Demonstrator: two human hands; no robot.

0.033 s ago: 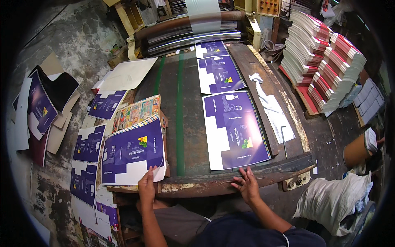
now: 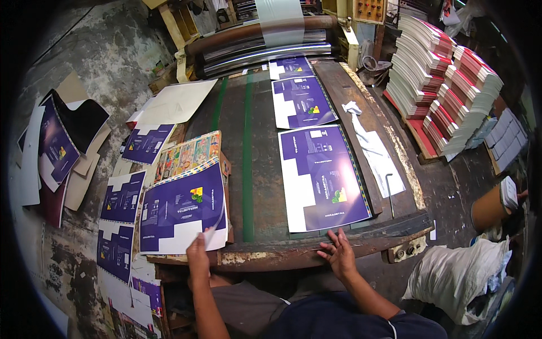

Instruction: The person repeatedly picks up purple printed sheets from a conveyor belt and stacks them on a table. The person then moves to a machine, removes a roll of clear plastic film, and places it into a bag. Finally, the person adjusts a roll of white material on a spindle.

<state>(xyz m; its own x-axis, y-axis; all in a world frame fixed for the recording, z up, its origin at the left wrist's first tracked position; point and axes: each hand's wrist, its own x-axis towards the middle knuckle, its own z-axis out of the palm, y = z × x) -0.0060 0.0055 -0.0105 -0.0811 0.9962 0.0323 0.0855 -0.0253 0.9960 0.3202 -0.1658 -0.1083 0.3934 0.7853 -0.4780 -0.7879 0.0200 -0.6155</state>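
Observation:
My left hand (image 2: 199, 253) pinches the near right corner of a purple and white printed sheet (image 2: 180, 206). That corner curls up a little, while the rest of the sheet lies on a pile left of the table (image 2: 262, 147). My right hand (image 2: 340, 254) is at the table's front edge with its fingers apart and nothing in it. Just beyond its fingertips lies another printed sheet (image 2: 324, 175), flat on the table. Farther away, similar purple sheets (image 2: 302, 101) run in a line toward the rollers (image 2: 265, 50).
Purple sheets (image 2: 116, 251) lie on stacks at the left. A white sheet (image 2: 175, 101) is farther back. Along the table's right side are a white cloth (image 2: 372, 152) and a bent metal rod (image 2: 389, 192). Red and white stacks (image 2: 420, 65) and a white sack (image 2: 457, 277) stand at right.
My left hand has shifted slightly left and down, and the sheet's corner in it is now bent up. My right hand has stayed put.

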